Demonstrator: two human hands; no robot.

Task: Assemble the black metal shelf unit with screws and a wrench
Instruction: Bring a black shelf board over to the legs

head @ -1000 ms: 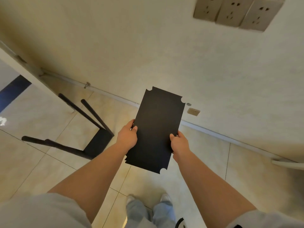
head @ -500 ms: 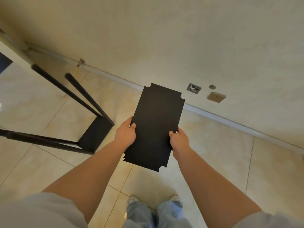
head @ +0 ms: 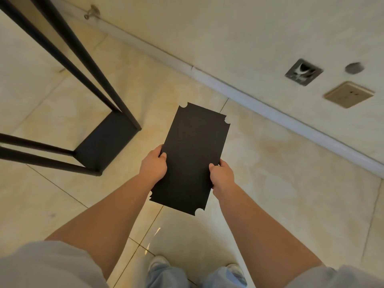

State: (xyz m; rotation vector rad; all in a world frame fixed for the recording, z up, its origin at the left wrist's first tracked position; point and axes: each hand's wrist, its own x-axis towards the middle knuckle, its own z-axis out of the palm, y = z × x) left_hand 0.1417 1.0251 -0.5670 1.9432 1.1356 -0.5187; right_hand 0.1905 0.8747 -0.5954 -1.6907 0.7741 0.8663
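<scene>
Closest to the camera are the person's grey sleeves and, down between the forearms, light jeans and pale shoes on the tile floor.

Both arms reach forward holding a black shelf panel in the air above the floor, flat face up, tilted a bit clockwise, with little round notches cut out of its corners. The left hand grips the panel's left long edge, thumb on top and the other fingers curled under it. The right hand grips the right long edge the same way, thumb pressed on the top face, fingers tucked out of sight beneath.

Further out on the left, the black shelf frame stands on the tiles, a bottom shelf already fitted between four thin black posts running up past the frame's edge. It's well apart from the held panel.

Farthest back, a white baseboard runs along the cream wall, which has a beige cover plate, an open metal box and a small round hole.
</scene>
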